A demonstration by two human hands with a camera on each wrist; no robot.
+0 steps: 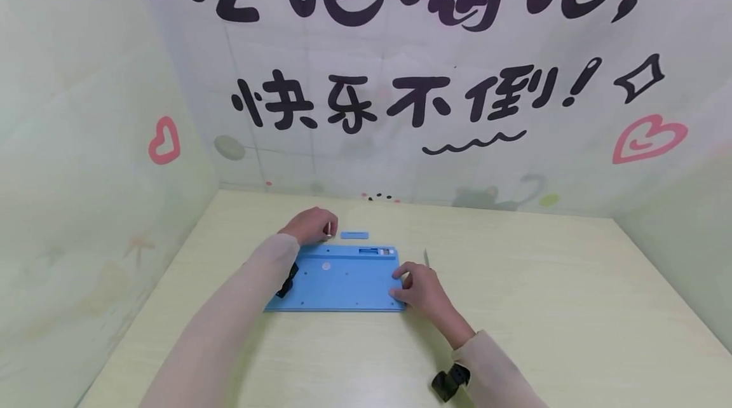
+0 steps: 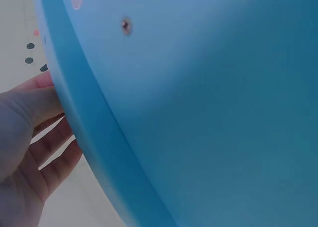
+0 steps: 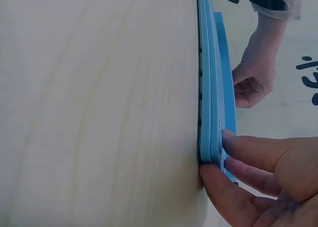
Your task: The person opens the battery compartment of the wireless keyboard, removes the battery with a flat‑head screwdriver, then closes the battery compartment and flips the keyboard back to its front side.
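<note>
A blue keyboard (image 1: 343,284) lies face down on the table, the battery slot (image 1: 368,251) along its far edge uncovered. My right hand (image 1: 422,287) grips the right end, thumb and fingers on either side of the edge in the right wrist view. Just beyond the far edge, my left hand (image 1: 313,225) has its fingers curled, with a small slim white thing (image 1: 329,229) at the fingertips. Its exact kind cannot be told. In the left wrist view the keyboard (image 2: 119,122) hides those fingertips. A small blue battery cover (image 1: 354,235) lies beside the left hand.
A thin, pale stick-like thing (image 1: 426,258) shows behind the right hand, its lower part hidden. Pale wood-grained table (image 1: 543,306) surrounds the keyboard. A printed cloth wall (image 1: 366,166) stands behind the table, with side walls left and right.
</note>
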